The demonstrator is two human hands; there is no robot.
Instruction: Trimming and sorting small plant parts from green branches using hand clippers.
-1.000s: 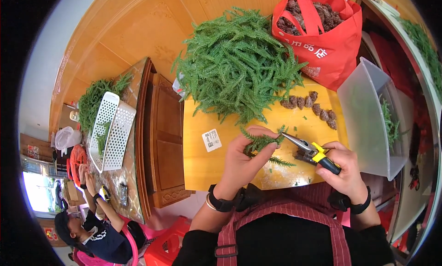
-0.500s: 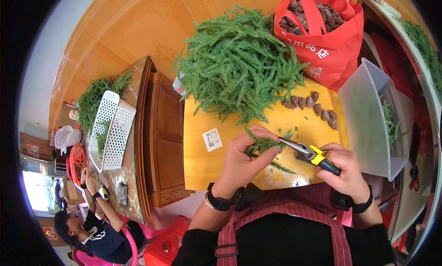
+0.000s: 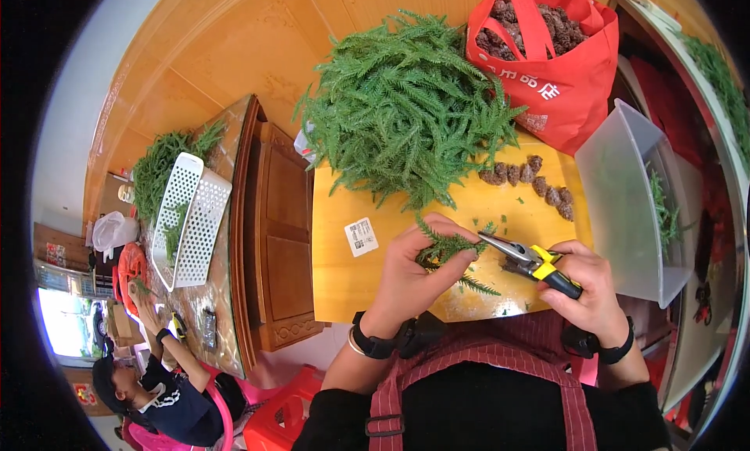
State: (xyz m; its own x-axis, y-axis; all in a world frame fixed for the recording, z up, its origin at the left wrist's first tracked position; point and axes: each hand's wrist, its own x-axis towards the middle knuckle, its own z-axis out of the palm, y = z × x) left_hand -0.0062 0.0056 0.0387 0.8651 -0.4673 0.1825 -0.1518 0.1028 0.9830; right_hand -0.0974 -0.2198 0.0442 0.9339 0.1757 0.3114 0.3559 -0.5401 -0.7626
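Observation:
My left hand (image 3: 426, 267) pinches a green artificial pine sprig (image 3: 447, 249) between thumb and fingers, above the yellow table (image 3: 344, 283). In my right hand (image 3: 582, 287) are long-nose pliers (image 3: 527, 263) with black and yellow handles. Their jaws point left and their tips are at the sprig's right end, by my left thumb. Whether the jaws grip the stem is too small to tell. Beyond my hands lies a large heap of green pine sprigs (image 3: 410, 111). Several brown pine cones (image 3: 539, 185) lie in a bent row to its right.
A red bag (image 3: 547, 99) full of pine cones stands at the far right. Beside the table's right edge is a clear plastic bin (image 3: 625, 209) holding sprigs. At left, a co-worker (image 3: 176, 396) sits by another table with a white perforated basket (image 3: 205, 232).
The pliers have shifted slightly right and their handles look spread wider. My left hand holds the sprig in nearly the same place. The co-worker's hands have moved, with a sprig now showing there.

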